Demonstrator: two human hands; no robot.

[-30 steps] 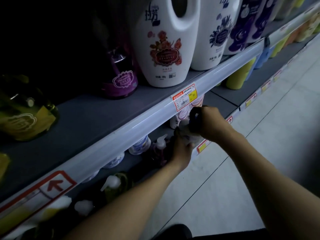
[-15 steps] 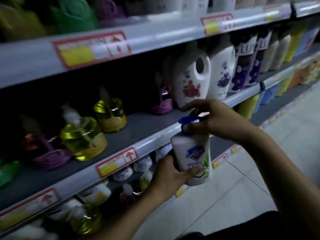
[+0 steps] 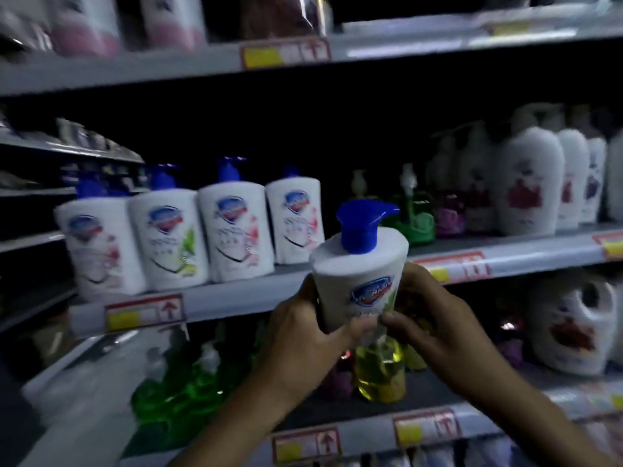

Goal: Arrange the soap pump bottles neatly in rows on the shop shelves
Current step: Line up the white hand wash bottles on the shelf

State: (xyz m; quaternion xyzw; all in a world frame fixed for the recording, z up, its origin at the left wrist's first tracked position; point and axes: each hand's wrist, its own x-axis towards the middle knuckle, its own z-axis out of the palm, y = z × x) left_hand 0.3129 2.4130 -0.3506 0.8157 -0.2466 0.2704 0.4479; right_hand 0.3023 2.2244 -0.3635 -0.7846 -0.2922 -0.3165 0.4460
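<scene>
A white soap pump bottle with a blue pump top and a blue shield label is held upright in front of the middle shelf. My left hand grips its lower left side and my right hand grips its lower right side. Both hands hide the bottle's base. On the shelf to the left stands a row of several matching white bottles with blue pumps. The shelf space right of that row, behind the held bottle, is dark.
Green and purple pump bottles and taller white bottles stand further right on the same shelf. The shelf below holds green and yellow soap bottles and a white jug. Price tags line the shelf edges.
The view has risen from the lower shelves to a higher shelf. The bottle has been lifted up, and my right hand has moved from the pump top down to the bottle's side.
</scene>
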